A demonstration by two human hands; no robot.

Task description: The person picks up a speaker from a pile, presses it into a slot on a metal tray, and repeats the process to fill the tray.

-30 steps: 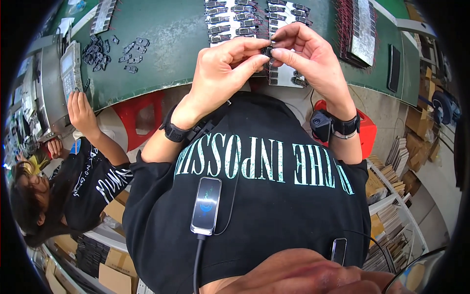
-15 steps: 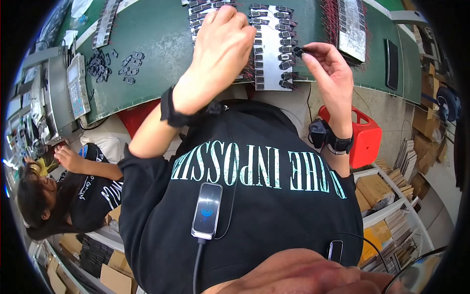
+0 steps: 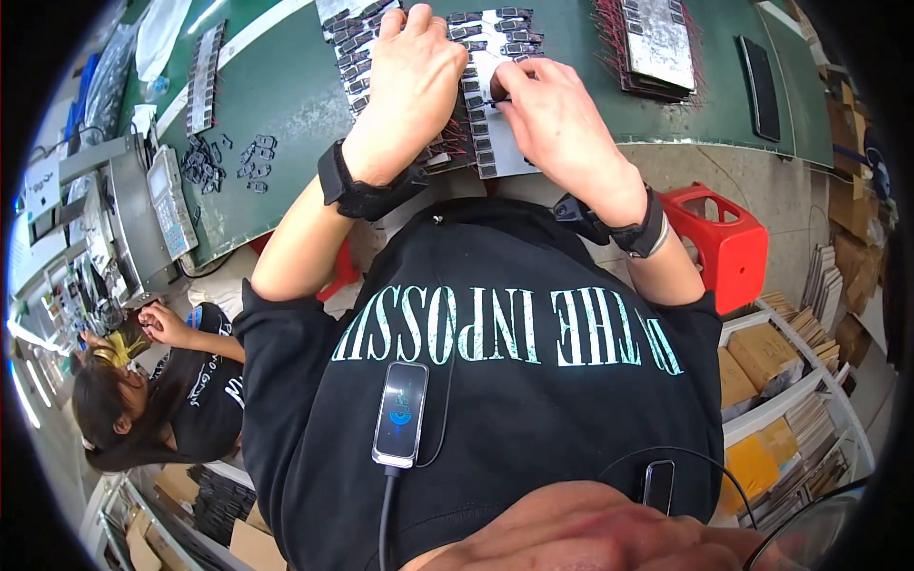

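Note:
My left hand [image 3: 411, 90] is bent over the gap between two light metal plates, fingers curled. What its fingertips hold, if anything, is hidden beneath the hand. My right hand [image 3: 562, 114] reaches over the right metal plate [image 3: 501, 133], thumb and forefinger pinched together. A small dark part shows at those fingertips, close to the plate's surface, too covered to make out fully. Small black rectangular modules [image 3: 477, 114] line the plate's left edge, and more sit at its far right. The left plate [image 3: 335, 11] also carries black modules, with red wires showing near my left hand.
Loose black parts [image 3: 255, 157] lie on the green table [image 3: 286, 90] at left, near a grey keypad device [image 3: 171, 205]. Stacked plates with red wires [image 3: 659, 48] and a black flat object [image 3: 759, 88] are at right. A red stool [image 3: 728, 247] stands below; a co-worker [image 3: 181, 381] sits left.
My right hand has moved left, from beside the right plate with a small black part to over the plate. My left hand stays nearly in place; the whole view has shifted slightly.

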